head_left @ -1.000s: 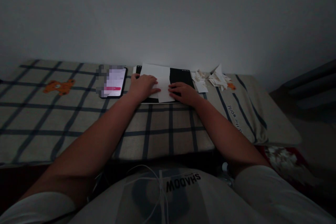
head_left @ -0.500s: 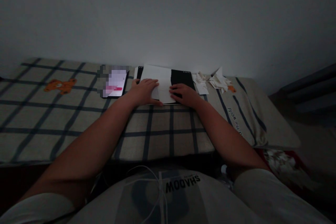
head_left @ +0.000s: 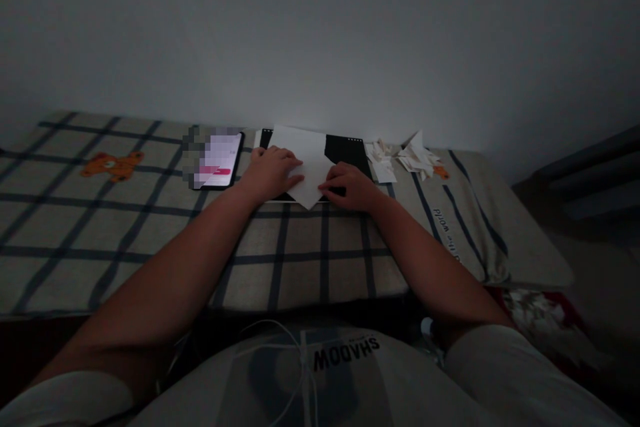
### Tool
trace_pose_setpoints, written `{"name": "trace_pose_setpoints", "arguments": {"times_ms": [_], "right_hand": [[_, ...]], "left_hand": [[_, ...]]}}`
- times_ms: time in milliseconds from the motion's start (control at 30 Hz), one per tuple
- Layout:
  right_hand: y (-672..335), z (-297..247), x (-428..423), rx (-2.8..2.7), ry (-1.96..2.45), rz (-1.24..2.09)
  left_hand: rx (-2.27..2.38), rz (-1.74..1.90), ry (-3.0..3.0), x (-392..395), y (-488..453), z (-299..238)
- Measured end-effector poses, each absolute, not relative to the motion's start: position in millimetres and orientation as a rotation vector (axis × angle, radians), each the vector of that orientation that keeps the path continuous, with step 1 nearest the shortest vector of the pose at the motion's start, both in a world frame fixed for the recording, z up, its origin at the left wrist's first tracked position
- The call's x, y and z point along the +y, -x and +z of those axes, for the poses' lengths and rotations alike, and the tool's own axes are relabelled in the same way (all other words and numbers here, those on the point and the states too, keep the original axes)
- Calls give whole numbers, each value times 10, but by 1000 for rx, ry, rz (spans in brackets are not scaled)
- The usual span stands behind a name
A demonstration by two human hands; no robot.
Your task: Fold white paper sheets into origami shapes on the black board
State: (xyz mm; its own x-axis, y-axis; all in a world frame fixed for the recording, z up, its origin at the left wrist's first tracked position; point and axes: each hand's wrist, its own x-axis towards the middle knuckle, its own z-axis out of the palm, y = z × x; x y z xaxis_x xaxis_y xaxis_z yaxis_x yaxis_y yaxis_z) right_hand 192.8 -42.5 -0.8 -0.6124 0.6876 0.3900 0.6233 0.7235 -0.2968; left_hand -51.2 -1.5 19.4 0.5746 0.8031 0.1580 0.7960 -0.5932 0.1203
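Observation:
A white sheet of paper (head_left: pixel 303 147), its front end narrowed to a point, lies over a black sheet with punched holes (head_left: pixel 347 150). My left hand (head_left: pixel 273 172) rests on the paper's left side, with fingers stretched and the thumb apart. At the slanted right edge near the point, my right hand (head_left: pixel 350 185) has thumb and index finger closed on the paper. The fold under my fingers is partly hidden.
A lit smartphone (head_left: pixel 220 160) lies left of the paper. Folded paper pieces (head_left: pixel 417 155) sit to the right. All rest on a checked cloth (head_left: pixel 300 260) against a grey wall (head_left: pixel 320 33). A white cable (head_left: pixel 303 347) hangs over my shirt.
The paper's front end has turned from a straight edge into a point toward me. My right fingers have drawn together at its edge; my left hand stays on the paper.

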Motion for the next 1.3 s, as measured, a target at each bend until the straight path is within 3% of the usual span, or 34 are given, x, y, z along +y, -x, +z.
{"name": "trace_pose_setpoints", "arguments": {"times_ms": [967, 1300], "right_hand": [[-1850, -6, -421, -2549, 1005, 55], [-1879, 21, -462, -2538, 930, 61]], "left_hand": [[1372, 248, -2717, -55, 424, 172], [1250, 474, -2553, 14, 402, 89]]}}
